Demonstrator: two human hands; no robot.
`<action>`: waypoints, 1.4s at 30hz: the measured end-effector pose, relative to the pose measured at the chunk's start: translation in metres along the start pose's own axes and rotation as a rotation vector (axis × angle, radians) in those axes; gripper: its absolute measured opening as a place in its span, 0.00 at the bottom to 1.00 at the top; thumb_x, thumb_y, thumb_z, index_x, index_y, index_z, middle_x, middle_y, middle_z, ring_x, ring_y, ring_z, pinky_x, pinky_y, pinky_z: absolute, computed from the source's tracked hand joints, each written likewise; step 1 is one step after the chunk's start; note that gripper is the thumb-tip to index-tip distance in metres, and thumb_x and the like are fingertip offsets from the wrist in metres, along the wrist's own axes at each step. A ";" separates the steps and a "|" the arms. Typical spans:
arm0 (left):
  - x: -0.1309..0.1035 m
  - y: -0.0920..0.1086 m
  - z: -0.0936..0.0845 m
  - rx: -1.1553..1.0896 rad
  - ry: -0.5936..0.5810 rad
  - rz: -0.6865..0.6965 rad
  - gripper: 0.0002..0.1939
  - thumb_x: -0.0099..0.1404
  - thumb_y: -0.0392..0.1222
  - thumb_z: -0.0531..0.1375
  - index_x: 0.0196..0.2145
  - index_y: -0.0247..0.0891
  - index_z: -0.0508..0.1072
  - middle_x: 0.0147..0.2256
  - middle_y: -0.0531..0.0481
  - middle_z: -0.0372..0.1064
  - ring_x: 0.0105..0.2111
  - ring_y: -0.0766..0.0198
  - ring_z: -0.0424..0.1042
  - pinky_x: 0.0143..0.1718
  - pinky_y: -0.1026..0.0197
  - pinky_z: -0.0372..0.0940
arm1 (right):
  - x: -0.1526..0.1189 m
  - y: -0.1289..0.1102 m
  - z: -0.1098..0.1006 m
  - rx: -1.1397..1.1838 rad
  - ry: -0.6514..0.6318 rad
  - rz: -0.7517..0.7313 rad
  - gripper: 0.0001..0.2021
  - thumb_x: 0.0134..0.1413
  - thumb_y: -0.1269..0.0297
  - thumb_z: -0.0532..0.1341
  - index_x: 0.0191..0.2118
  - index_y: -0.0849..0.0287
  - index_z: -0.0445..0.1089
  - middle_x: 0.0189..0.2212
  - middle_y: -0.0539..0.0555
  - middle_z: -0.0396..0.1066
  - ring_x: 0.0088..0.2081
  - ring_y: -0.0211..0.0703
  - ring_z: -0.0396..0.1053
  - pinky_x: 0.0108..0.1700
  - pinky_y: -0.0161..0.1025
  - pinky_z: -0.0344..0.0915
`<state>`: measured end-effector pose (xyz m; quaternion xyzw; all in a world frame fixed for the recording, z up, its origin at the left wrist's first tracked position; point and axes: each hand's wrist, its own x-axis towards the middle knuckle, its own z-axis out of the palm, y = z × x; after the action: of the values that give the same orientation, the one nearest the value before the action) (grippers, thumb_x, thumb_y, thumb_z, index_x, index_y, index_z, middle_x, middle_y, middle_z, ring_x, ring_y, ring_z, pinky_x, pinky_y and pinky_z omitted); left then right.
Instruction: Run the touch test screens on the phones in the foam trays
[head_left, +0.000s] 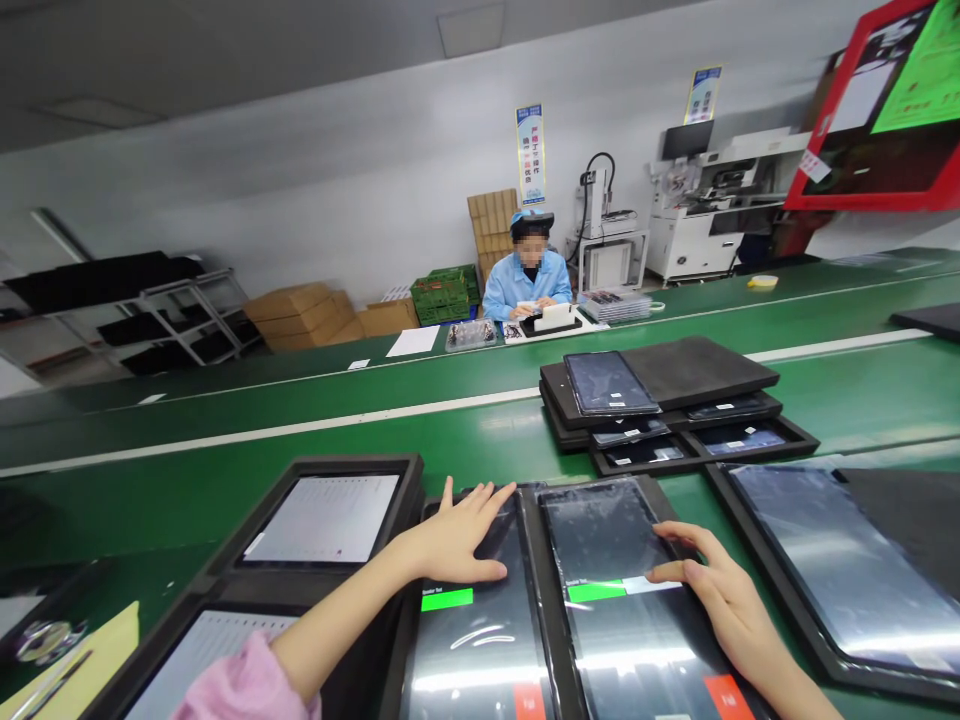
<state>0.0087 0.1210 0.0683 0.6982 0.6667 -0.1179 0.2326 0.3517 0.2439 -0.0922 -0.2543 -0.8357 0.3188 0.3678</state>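
Two dark tablets lie side by side in a black foam tray, each lit with a green bar under the words "Speaker Test" and a red patch lower down. My left hand, coming from a pink sleeve, is spread flat over the upper part of the left tablet. On the right tablet, the thumb and forefinger of my right hand touch the screen and its right edge, held apart from each other. A clear film with a glossy sheen covers both screens.
To the left, a foam tray holds tablets with white screens. At right lies another film-covered tablet. Stacked foam trays with tablets stand behind, on the green bench. A co-worker in blue sits across; yellow paper lies lower left.
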 end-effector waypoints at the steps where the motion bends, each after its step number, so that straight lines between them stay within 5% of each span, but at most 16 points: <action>1: 0.000 0.001 0.000 0.005 -0.002 0.003 0.56 0.64 0.53 0.64 0.72 0.38 0.30 0.71 0.26 0.29 0.72 0.46 0.31 0.66 0.30 0.21 | 0.000 0.001 0.000 -0.006 0.004 0.001 0.24 0.74 0.53 0.47 0.42 0.47 0.82 0.58 0.55 0.63 0.57 0.57 0.65 0.57 0.51 0.68; 8: 0.003 0.004 0.006 0.077 -0.007 0.015 0.58 0.63 0.57 0.66 0.72 0.41 0.30 0.69 0.20 0.27 0.71 0.40 0.27 0.64 0.25 0.26 | 0.000 -0.001 0.002 -0.035 -0.018 -0.009 0.23 0.73 0.52 0.48 0.42 0.45 0.82 0.58 0.55 0.63 0.57 0.57 0.65 0.55 0.51 0.68; 12: 0.003 -0.001 0.006 0.073 0.007 0.037 0.58 0.62 0.57 0.66 0.72 0.39 0.31 0.70 0.23 0.27 0.71 0.40 0.27 0.64 0.24 0.24 | 0.001 -0.012 0.008 -0.024 0.127 0.057 0.24 0.72 0.49 0.50 0.38 0.48 0.82 0.57 0.57 0.64 0.57 0.58 0.64 0.58 0.54 0.64; 15: -0.004 -0.019 -0.001 -0.064 0.011 0.043 0.52 0.65 0.55 0.61 0.72 0.41 0.32 0.72 0.32 0.33 0.72 0.44 0.36 0.65 0.26 0.23 | 0.002 -0.011 0.007 0.054 0.236 0.085 0.25 0.72 0.48 0.48 0.38 0.49 0.82 0.55 0.57 0.64 0.56 0.57 0.65 0.59 0.53 0.62; 18: -0.017 -0.050 -0.006 -0.078 0.045 0.005 0.45 0.62 0.48 0.60 0.71 0.40 0.44 0.70 0.37 0.46 0.70 0.46 0.48 0.68 0.29 0.30 | 0.002 -0.004 0.003 0.070 0.234 0.082 0.25 0.73 0.49 0.48 0.38 0.49 0.81 0.53 0.56 0.65 0.53 0.55 0.67 0.56 0.50 0.65; 23: -0.032 -0.098 0.004 -0.089 0.093 0.042 0.43 0.55 0.40 0.59 0.68 0.37 0.53 0.67 0.38 0.53 0.67 0.50 0.55 0.69 0.47 0.49 | 0.008 -0.029 0.000 -0.131 -0.029 -0.133 0.22 0.74 0.47 0.47 0.49 0.42 0.78 0.60 0.56 0.60 0.59 0.61 0.59 0.57 0.60 0.64; 27: -0.032 -0.104 0.013 -0.118 0.094 -0.001 0.46 0.55 0.39 0.60 0.69 0.43 0.49 0.70 0.41 0.48 0.69 0.46 0.47 0.70 0.36 0.37 | 0.019 -0.083 0.005 -0.304 -0.484 -0.366 0.22 0.69 0.38 0.54 0.61 0.35 0.68 0.66 0.57 0.54 0.62 0.68 0.56 0.57 0.71 0.60; 31: -0.028 -0.088 0.011 -0.090 0.139 -0.042 0.47 0.53 0.39 0.61 0.69 0.46 0.49 0.65 0.41 0.56 0.67 0.44 0.53 0.68 0.30 0.28 | 0.026 -0.098 0.004 -0.283 -0.619 -0.354 0.20 0.68 0.39 0.56 0.58 0.35 0.71 0.67 0.56 0.54 0.63 0.67 0.55 0.62 0.73 0.52; 33: -0.025 -0.074 0.009 -0.076 0.176 -0.041 0.47 0.54 0.40 0.61 0.69 0.46 0.48 0.61 0.41 0.61 0.65 0.46 0.57 0.67 0.29 0.26 | 0.027 -0.081 0.001 -0.235 -0.522 -0.281 0.18 0.70 0.41 0.54 0.50 0.37 0.77 0.66 0.52 0.55 0.64 0.65 0.54 0.64 0.72 0.49; 38: -0.006 -0.024 0.007 -0.040 0.156 0.018 0.44 0.59 0.36 0.59 0.70 0.49 0.47 0.68 0.39 0.52 0.69 0.47 0.51 0.67 0.29 0.28 | 0.031 -0.011 0.005 -0.152 0.135 0.214 0.25 0.63 0.39 0.52 0.46 0.49 0.78 0.52 0.60 0.67 0.57 0.64 0.61 0.62 0.68 0.55; 42: 0.009 0.012 0.006 0.058 0.098 0.053 0.32 0.66 0.35 0.56 0.66 0.48 0.59 0.70 0.33 0.46 0.71 0.43 0.39 0.67 0.28 0.32 | 0.032 0.015 0.012 0.003 0.194 0.363 0.23 0.56 0.40 0.56 0.44 0.52 0.76 0.45 0.59 0.68 0.53 0.61 0.65 0.62 0.63 0.57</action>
<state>0.0218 0.1260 0.0609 0.7270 0.6549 -0.0967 0.1825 0.3263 0.2708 -0.0950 -0.4297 -0.7363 0.3552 0.3835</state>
